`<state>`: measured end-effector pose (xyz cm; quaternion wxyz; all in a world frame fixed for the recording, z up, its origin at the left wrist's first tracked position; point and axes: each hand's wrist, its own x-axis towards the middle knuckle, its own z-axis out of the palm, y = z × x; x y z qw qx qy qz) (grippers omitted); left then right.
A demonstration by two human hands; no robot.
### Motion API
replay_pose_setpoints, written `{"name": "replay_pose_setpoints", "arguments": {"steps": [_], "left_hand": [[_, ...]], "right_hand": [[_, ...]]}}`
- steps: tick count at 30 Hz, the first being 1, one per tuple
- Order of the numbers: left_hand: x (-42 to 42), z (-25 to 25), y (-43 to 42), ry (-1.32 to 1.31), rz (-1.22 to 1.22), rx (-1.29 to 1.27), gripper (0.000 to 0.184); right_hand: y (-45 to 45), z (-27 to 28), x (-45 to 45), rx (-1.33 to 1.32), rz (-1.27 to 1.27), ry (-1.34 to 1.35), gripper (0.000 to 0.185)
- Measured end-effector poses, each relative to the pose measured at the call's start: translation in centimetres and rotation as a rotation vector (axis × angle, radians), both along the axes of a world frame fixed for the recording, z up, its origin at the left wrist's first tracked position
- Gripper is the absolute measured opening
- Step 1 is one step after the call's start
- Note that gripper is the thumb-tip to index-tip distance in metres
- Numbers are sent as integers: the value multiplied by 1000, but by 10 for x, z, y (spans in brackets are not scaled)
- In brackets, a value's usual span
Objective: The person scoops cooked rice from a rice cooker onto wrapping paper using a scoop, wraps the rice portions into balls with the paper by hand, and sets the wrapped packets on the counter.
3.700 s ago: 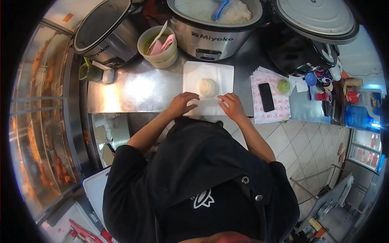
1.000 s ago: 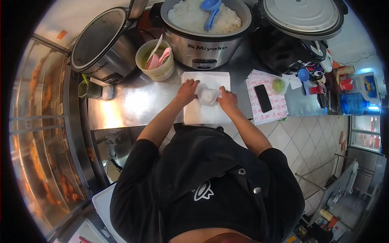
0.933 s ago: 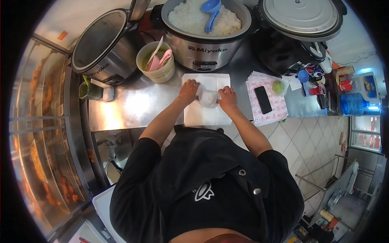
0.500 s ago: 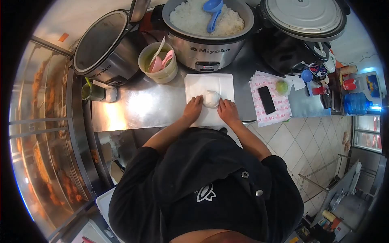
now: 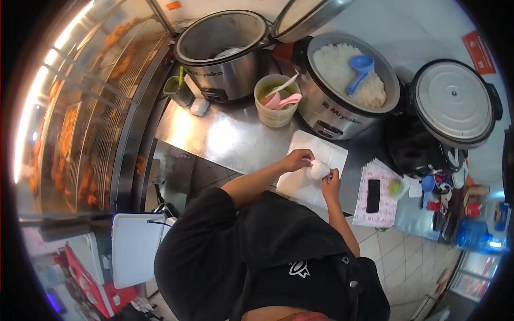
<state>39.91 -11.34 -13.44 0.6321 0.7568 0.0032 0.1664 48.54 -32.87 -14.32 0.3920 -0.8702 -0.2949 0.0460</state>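
A rounded white wrapped bundle (image 5: 318, 170) is between my two hands, over white sheets (image 5: 300, 187) on the steel counter. My left hand (image 5: 298, 160) pinches the bundle's upper left edge between thumb and fingers. On the lower right side, the closed fingers of my right hand (image 5: 331, 185) grip its other edge. What lies inside the wrap is hidden. Just beyond stands an open rice cooker (image 5: 337, 115) full of white rice, with a blue scoop (image 5: 360, 72) resting on top.
A tub (image 5: 276, 119) holding pink and white spoons stands left of the rice cooker. Another open cooker (image 5: 214, 80) is farther left. To the right, a phone (image 5: 373, 196) and a green round item (image 5: 395, 187) lie on printed paper (image 5: 369, 218). A food display case (image 5: 101, 112) borders the left side.
The camera view has turned left, so the counter appears tilted. My left hand has moved from beside the bundle to pinch its upper edge; the right hand stays at its right side.
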Motion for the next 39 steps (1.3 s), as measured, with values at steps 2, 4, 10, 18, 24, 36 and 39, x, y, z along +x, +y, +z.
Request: {"name": "replay_pose_setpoints", "arguments": {"steps": [2,4,10,18,24,36,39], "left_hand": [[-18,62,3,333,-207,-655,30],[-13,30,12,288,-150,-518,29],[-55,69,35,310,113,-133,30],[-130,121,25,410,544,-665,62],[-163,107,24,168,263,-1150,64],[-188,6,233,944,1066,8,104],[-173,-34,282,956,1176,680,104]], "right_hand": [[4,-5,2,129,60,361,21],[19,-5,5,203,152,383,22],[81,52,-15,192,146,289,19],[145,97,-50,296,591,548,29],[173,112,-76,203,753,485,52],[208,278,-5,381,320,-217,20],[198,314,95,91,69,-433,21]]}}
